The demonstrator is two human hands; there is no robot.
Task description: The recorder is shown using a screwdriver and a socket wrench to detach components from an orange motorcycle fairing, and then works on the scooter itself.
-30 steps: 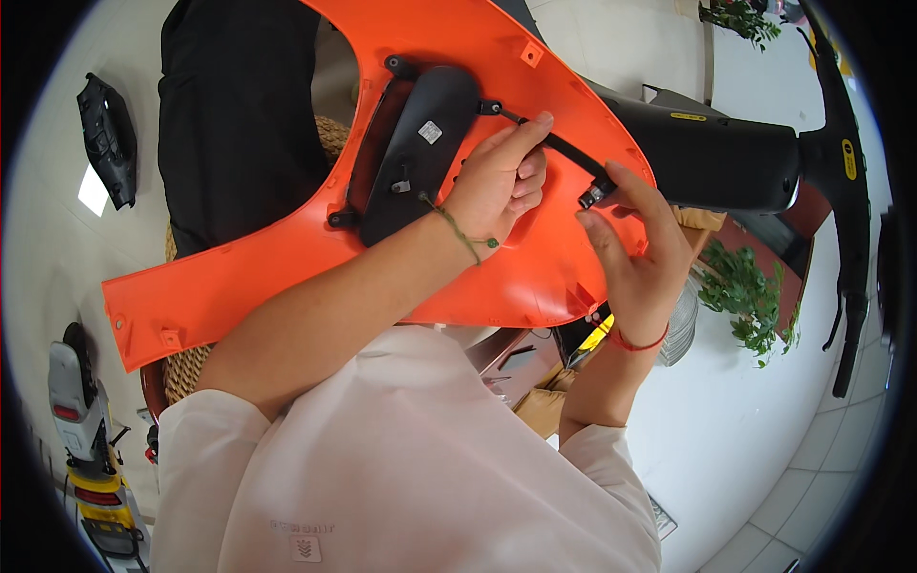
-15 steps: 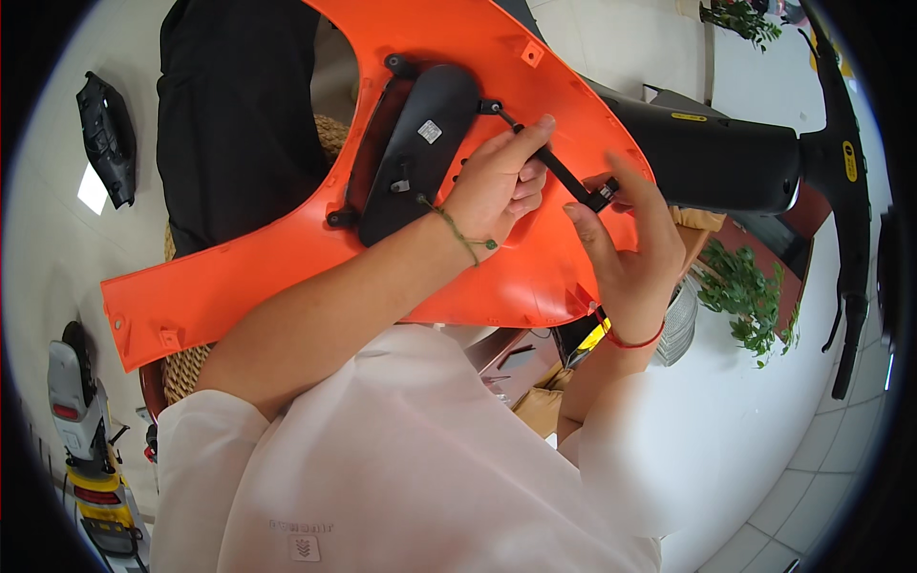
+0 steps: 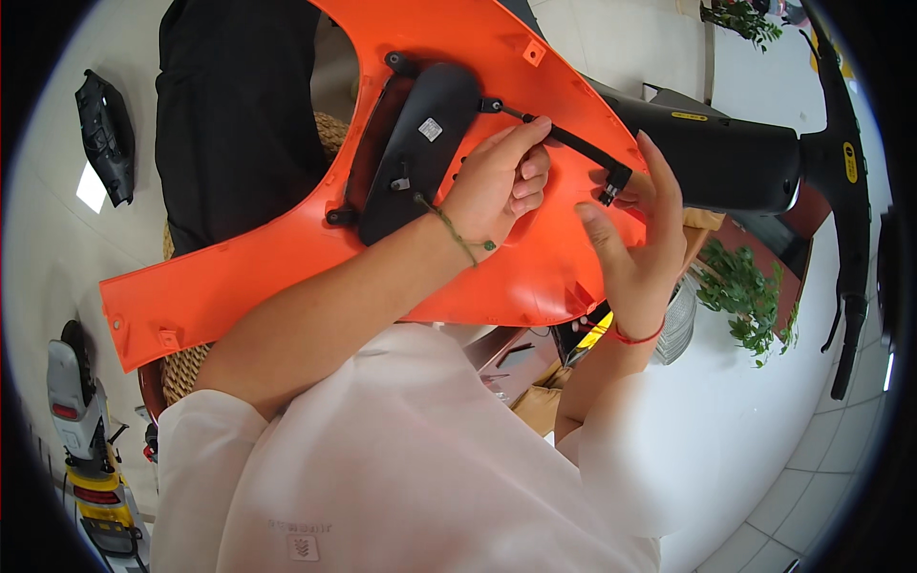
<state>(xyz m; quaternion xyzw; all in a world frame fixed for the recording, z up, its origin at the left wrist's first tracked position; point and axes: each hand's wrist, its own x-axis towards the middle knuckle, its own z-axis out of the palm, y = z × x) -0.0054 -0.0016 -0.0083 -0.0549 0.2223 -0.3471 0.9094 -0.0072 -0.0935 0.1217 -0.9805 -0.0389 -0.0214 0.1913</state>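
Observation:
A large orange plastic panel lies across my front, carrying a black oblong part with mounting tabs. My left hand grips a slim black tool with a metal shaft that meets the upper-right tab. Its thumb presses on the shaft; its other fingers are curled. At the tool's angled outer end, my right hand is open, thumb and forefinger apart around that end. Some fingers sit behind it, so I cannot tell whether they touch it.
A black scooter body with handlebar lies beyond the panel's right. Another black shell rests on the left floor. Black cloth, a wicker seat, a leafy plant and grey-yellow scooters surround me.
The tool's outer end first swung up, then dipped slightly and moved right. My right forefinger has risen and straightened, while its thumb shifted with the tool. My left hand stays nearly still.

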